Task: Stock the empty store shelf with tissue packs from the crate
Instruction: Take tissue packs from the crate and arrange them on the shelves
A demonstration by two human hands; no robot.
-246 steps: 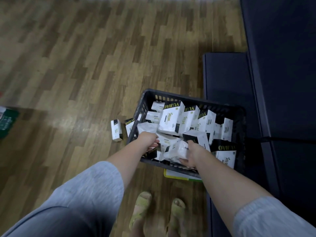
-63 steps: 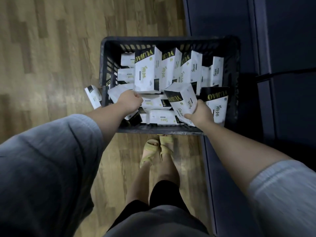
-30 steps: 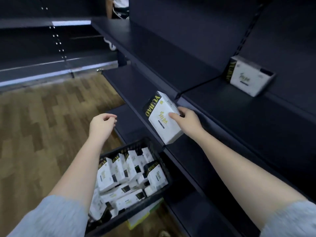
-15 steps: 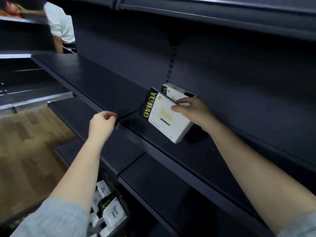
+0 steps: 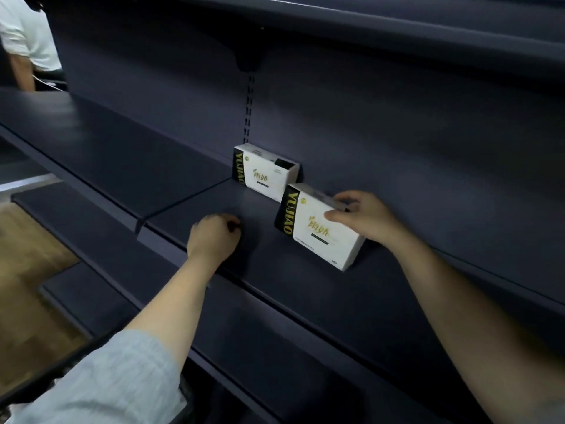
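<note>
My right hand (image 5: 363,217) grips a white tissue pack (image 5: 315,231) with a black and gold end, set on the dark shelf (image 5: 275,270) near the back wall. A second, matching tissue pack (image 5: 263,174) stands on the same shelf just behind and to the left of it, against the back panel. My left hand (image 5: 212,237) has its fingers curled and holds nothing; it rests on the shelf near the front edge, left of the held pack. The crate is out of view.
A shelf (image 5: 397,22) hangs above and another shelf (image 5: 275,347) juts out below. A slotted upright (image 5: 249,108) runs down the back panel. A person in a white shirt (image 5: 27,41) stands at the far left. Wooden floor (image 5: 27,270) shows at lower left.
My right hand has carried the pack from the crate up to the shelf and set it down beside the first pack. My left hand has moved onto the shelf surface.
</note>
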